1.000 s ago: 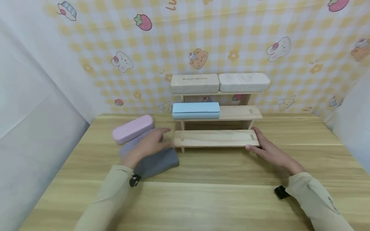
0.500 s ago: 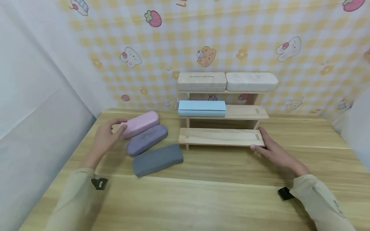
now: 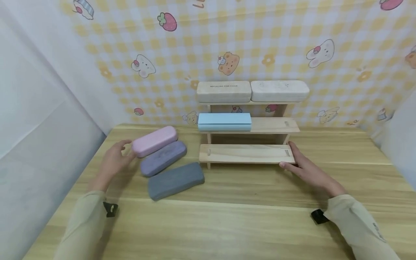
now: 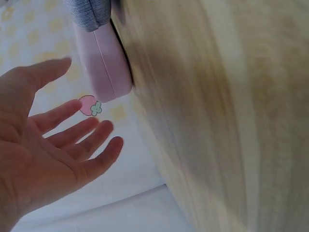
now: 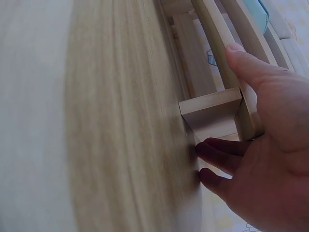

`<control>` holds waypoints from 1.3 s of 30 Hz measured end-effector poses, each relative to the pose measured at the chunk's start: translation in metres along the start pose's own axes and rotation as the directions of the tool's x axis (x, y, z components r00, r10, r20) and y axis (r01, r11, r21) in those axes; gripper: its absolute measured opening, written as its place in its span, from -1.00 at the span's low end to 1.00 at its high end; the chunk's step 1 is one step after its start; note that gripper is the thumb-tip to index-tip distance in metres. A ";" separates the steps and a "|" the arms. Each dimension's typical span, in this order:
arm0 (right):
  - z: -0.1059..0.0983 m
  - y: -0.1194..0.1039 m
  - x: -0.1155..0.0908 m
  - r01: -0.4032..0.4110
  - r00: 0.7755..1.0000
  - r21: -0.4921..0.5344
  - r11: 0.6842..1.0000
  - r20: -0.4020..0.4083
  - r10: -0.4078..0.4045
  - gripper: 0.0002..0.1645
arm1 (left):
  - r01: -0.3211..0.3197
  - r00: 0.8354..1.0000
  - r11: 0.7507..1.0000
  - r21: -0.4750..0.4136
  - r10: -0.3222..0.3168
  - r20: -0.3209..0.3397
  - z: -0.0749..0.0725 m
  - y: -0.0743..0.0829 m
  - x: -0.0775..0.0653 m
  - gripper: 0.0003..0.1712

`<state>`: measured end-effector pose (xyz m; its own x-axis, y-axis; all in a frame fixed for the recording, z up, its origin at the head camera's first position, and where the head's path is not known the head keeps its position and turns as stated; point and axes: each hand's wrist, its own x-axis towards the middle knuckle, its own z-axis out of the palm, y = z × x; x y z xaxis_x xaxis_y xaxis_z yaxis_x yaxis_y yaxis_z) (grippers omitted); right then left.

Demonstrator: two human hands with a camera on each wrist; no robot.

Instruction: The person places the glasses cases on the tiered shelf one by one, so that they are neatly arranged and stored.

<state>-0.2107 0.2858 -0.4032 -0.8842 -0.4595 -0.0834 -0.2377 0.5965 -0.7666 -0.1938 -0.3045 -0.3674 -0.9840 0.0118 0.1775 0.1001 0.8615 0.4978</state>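
My left hand (image 3: 113, 160) is beside the left end of a pink glasses case (image 3: 154, 141), fingers loosely bent and spread. In the left wrist view a gap shows between that hand (image 4: 58, 140) and the pink case (image 4: 104, 67). A purple glasses case (image 3: 164, 158) and a dark grey one (image 3: 176, 180) lie nearer on the table. My right hand (image 3: 307, 169) holds the right end of the lowest tier of a three-tier wooden shelf (image 3: 247, 154). In the right wrist view its thumb lies on the shelf board, with the other fingers around the end panel.
On the top tier stand a beige case (image 3: 224, 92) with printed lettering and a white case (image 3: 280, 91), side by side. A light blue case (image 3: 224, 122) occupies the left half of the middle tier. Behind the wooden table (image 3: 227, 231) hangs a checked cloth (image 3: 253, 39).
My left hand has moved left from beside the shelf, across the grey and purple cases, to the pink case's left end. My right hand keeps its hold on the shelf.
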 end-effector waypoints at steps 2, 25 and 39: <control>0.000 0.000 0.000 0.001 1.000 -0.001 1.000 0.005 -0.001 0.06 | 0.021 0.999 1.000 0.010 -0.022 0.036 -0.001 0.002 0.001 -0.38; -0.001 0.000 0.001 -0.009 1.000 -0.042 0.999 -0.010 0.008 0.07 | 0.035 0.969 0.999 0.015 -0.038 0.246 0.010 -0.007 0.033 -0.04; 0.000 0.003 0.000 0.000 0.999 -0.017 1.000 -0.032 -0.001 0.06 | -0.120 0.965 0.993 0.016 0.113 0.236 0.020 -0.018 0.048 -0.07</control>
<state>-0.2111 0.2874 -0.4054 -0.8965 -0.4387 -0.0622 -0.2448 0.6076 -0.7556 -0.2459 -0.3090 -0.3848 -0.9733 0.2280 0.0274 0.2149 0.8620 0.4591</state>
